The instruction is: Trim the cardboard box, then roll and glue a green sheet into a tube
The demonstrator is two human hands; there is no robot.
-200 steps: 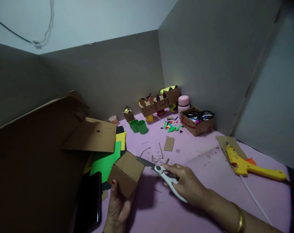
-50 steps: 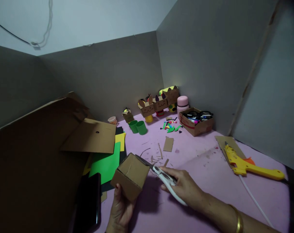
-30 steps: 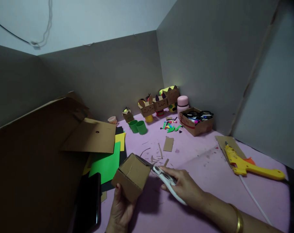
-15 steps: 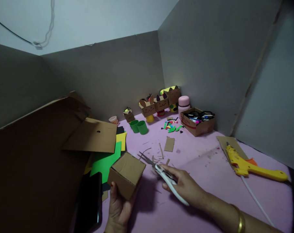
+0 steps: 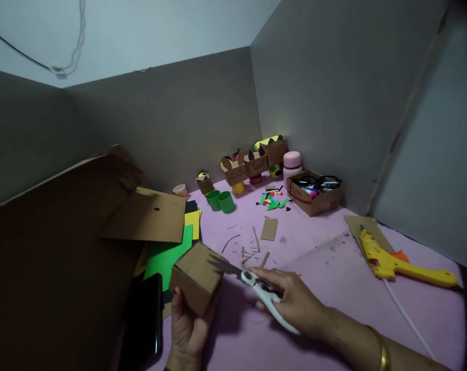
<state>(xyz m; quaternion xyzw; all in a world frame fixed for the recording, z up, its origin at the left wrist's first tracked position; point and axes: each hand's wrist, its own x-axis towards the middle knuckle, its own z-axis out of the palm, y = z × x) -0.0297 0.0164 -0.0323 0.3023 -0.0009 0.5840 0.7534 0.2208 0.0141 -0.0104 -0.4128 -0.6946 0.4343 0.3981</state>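
Note:
My left hand (image 5: 189,327) grips a small brown cardboard box (image 5: 196,278) from below, thumb on its near side. The box is tilted above the pink tabletop. In my right hand (image 5: 291,301) is a pair of white-handled scissors (image 5: 254,286), fingers wrapped round the handles. The blades point left and lie over the right edge of the box's top; whether they touch it I cannot tell. Thin cardboard scraps (image 5: 248,253) lie on the table behind the scissors, with a flat cardboard rectangle (image 5: 269,229) farther back.
A yellow glue gun (image 5: 397,265) rests at right on cardboard. At left are a black phone-like slab (image 5: 142,322), green sheet (image 5: 167,252) and large cardboard carton (image 5: 55,273). Behind stand green cups (image 5: 226,202), cardboard animal-faced figures (image 5: 235,175), a pink flask (image 5: 292,164) and a pen box (image 5: 314,201).
The scissors have moved left and slightly down, so their blades now overlap the box's top edge. My left hand has tilted the box a little and shifted it slightly left.

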